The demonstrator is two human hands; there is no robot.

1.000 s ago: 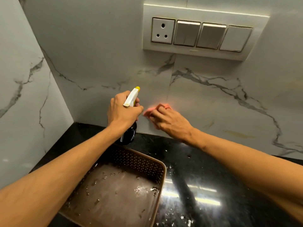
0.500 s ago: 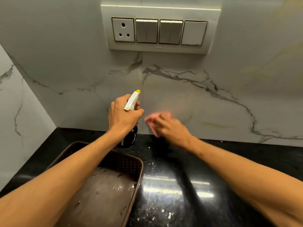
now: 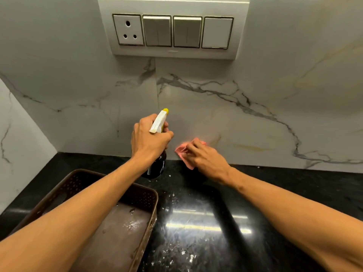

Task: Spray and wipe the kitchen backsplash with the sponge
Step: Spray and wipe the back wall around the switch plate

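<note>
My left hand point(image 3: 149, 137) grips a dark spray bottle point(image 3: 156, 166) by its neck; the white trigger head with a yellow nozzle point(image 3: 159, 120) points at the white marble backsplash point(image 3: 225, 107). My right hand point(image 3: 206, 157) presses a pink sponge point(image 3: 183, 153) flat against the bottom of the backsplash, just above the black counter. Its fingers lie over the sponge and hide most of it. Faint yellowish streaks point(image 3: 253, 147) mark the tile to the right of the sponge.
A brown perforated tray point(image 3: 151, 195) with water drops stands on the glossy black counter point(image 3: 206, 222) under my left forearm. A switch plate point(image 3: 172, 32) with a socket and switches is set in the wall above. A side wall point(image 3: 21, 134) closes the corner at left.
My right hand has slid the sponge right and down along the backsplash, to the counter's edge. My left hand still holds the bottle. The view has shifted right and closer to the wall.
</note>
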